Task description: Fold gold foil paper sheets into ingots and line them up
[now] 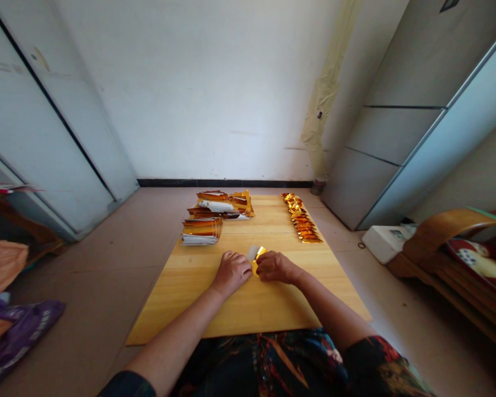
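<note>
In the middle of the wooden board, a small piece of shiny gold foil [255, 268] with a pale part at its top lies between my hands. My left hand [233, 270] rests on the board with curled fingers closed at the foil's left edge. From the other side, my right hand [279, 267] pinches the foil. My fingers cover much of it. Beyond my left hand are stacks of flat gold wrappers [202, 226], some with white sides showing. A row of folded gold foil pieces [303, 223] runs along the board's right side.
The wooden board [173, 309] stands low on a tiled floor, before a white wall. A grey fridge [380, 132] is at the right. Nearby are a white box [382, 242] and a wooden seat [450, 259]. A purple bag [28, 331] lies at the left.
</note>
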### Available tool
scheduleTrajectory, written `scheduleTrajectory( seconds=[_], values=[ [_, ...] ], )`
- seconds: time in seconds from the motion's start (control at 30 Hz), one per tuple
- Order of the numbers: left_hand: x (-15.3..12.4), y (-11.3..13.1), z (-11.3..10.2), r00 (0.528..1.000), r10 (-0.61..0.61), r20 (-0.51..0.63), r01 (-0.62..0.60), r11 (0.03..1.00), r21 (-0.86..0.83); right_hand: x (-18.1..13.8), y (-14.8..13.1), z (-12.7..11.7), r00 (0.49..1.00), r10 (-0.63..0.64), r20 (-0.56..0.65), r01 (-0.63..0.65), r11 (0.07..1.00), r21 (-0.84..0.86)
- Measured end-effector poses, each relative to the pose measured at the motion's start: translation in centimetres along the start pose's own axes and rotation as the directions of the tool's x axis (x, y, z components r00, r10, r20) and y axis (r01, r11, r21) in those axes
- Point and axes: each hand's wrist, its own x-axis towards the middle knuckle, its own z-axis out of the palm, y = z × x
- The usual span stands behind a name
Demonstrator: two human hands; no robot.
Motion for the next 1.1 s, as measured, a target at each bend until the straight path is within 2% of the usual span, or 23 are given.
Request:
scheduleTrajectory(
  seconds=[0.13, 0.37, 0.57, 0.8, 0.93, 1.1],
  values=[
    [0.0, 0.0, -0.1, 1.000, 0.008, 0.000, -0.008, 1.000, -0.002, -0.3, -0.2, 0.0, 0.998, -0.048, -0.042, 0.043, 0.993, -0.111],
    [-0.3, -0.1, -0.4, 1.000, 0.004, 0.011, -0.004, 0.998, -0.060, 0.9, -0.2, 0.3, 0.995, -0.095, -0.041, 0.081, 0.959, -0.272],
    [-0.3, 0.1, -0.4, 1.000, -0.001, 0.011, 0.002, 0.998, -0.059, 0.9, 0.7, 0.8, 0.990, -0.089, -0.106, 0.070, 0.982, -0.177],
    [-0.7, 0.7, 0.0, 0.998, 0.008, -0.062, -0.006, 0.999, 0.031, 0.2, 0.8, 0.7, 0.991, -0.035, -0.127, 0.028, 0.998, -0.054],
    [-0.9, 0.7, 0.3, 0.995, 0.007, -0.098, -0.004, 1.000, 0.031, -0.5, 0.5, 1.1, 0.988, -0.010, -0.154, 0.000, 0.998, -0.066],
    [-1.3, 0.2, 0.6, 0.995, 0.022, -0.098, -0.022, 1.000, 0.000, 0.0, 0.0, 2.1, 0.973, 0.079, -0.217, -0.113, 0.983, -0.147]
  ],
)
